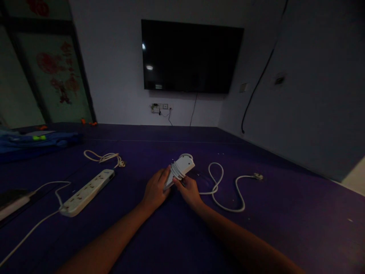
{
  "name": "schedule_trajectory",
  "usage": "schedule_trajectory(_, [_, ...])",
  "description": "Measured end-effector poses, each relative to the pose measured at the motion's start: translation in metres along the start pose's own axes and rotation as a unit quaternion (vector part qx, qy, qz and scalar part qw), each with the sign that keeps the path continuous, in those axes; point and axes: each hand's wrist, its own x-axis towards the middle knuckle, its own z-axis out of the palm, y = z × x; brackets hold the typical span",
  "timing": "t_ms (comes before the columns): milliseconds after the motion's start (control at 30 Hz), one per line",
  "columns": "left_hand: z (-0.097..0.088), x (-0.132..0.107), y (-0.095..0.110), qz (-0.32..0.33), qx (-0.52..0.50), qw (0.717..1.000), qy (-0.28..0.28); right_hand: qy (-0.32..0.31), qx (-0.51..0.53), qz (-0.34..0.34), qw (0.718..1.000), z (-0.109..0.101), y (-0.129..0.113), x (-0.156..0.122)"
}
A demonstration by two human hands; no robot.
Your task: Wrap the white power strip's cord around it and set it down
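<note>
A white power strip [184,163] is held up in front of me, tilted, with several turns of its white cord [177,171] wound around its body. My left hand [156,188] is closed around the strip's near left side. My right hand [189,189] pinches at the wound cord on the strip's right side, thumb against the turns. From beneath the right hand the loose cord [228,208] runs over the purple floor to the right, crossing itself in a loop and ending in a plug [258,176]. The strip's socket face is turned out of sight.
On the left lies a second white power strip [85,193] with its cord [101,156] bunched behind it. A dark object with a white edge [14,207] sits farther left, near blue cloth [37,141]. A television [191,57] hangs on the wall above outlets [161,107].
</note>
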Motion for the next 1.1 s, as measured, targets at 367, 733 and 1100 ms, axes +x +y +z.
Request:
schedule_trajectory(367, [-0.006,0.002,0.001,0.009,0.137,0.990,0.019,-0.017,-0.159,0.026,0.987,-0.004,-0.001,-0.001])
schedule_trajectory(733, [-0.008,0.008,0.006,0.038,0.192,0.981,-0.011,0.036,-0.131,0.065,0.989,0.000,-0.005,-0.002])
schedule_trajectory(1100, [-0.007,0.007,0.004,-0.004,0.100,0.995,0.027,0.057,-0.044,0.066,0.995,-0.001,-0.009,-0.001])
